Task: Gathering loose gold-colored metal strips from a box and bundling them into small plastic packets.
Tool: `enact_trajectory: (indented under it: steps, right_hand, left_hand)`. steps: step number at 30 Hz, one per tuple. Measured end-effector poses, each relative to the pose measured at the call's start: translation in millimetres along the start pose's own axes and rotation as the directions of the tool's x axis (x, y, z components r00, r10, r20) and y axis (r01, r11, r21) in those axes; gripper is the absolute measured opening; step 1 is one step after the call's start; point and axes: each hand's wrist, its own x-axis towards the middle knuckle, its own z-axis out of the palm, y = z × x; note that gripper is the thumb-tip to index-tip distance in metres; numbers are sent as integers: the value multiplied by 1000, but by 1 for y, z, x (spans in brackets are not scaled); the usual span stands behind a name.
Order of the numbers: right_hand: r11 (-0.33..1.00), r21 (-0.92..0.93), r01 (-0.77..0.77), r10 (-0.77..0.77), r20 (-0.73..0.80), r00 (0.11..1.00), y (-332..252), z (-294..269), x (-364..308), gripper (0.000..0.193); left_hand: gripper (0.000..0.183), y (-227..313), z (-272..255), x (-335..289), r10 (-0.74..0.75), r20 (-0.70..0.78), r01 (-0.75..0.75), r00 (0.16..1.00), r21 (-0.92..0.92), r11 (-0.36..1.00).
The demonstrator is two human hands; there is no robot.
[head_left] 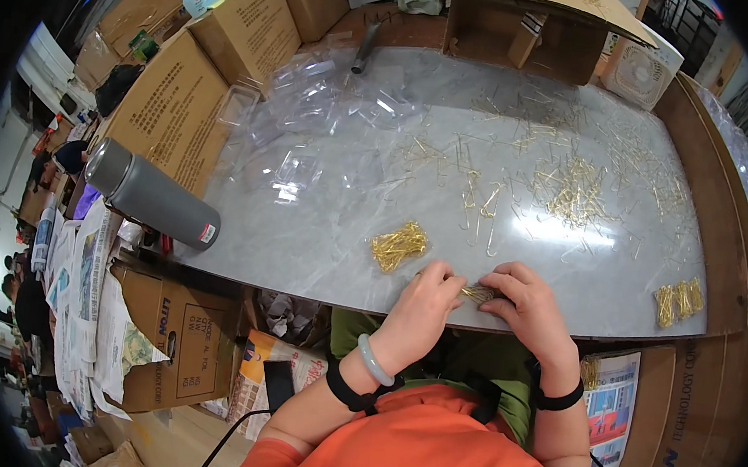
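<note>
Near the front edge of the grey marbled table (pixel 322 221), my left hand (pixel 426 297) and my right hand (pixel 526 305) face each other. Between their closed fingers lies a small bundle of thin metal wire hooks (pixel 477 293), partly hidden by the fingertips. Just beyond my left hand rests a heap of gold wire hooks (pixel 398 246), stacked closely together. Farther off to the right spreads a loose pile of gold hooks (pixel 575 195), with single ones strewn around it. Several small gold bundles (pixel 678 303) sit at the table's right front corner.
Clear plastic boxes (pixel 300 109) crowd the back left. A grey bottle (pixel 153 194) leans over the left edge beside a tall cardboard carton (pixel 168 112). At the back stand an open cardboard box (pixel 485 45) and a small white fan (pixel 640 72). Cardboard (pixel 723 208) borders the right side.
</note>
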Motion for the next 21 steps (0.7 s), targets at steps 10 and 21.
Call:
enact_trajectory:
  steps: [10, 21]
  right_hand:
    - [947, -317, 50, -134, -249, 959, -20, 39, -16, 28]
    - [994, -77, -72, 39, -363, 931, -21, 39, -18, 21]
  left_hand:
    - [32, 0, 11, -7, 45, -47, -40, 998, 99, 994]
    - [20, -24, -54, -43, -546, -301, 442, 782, -352, 825]
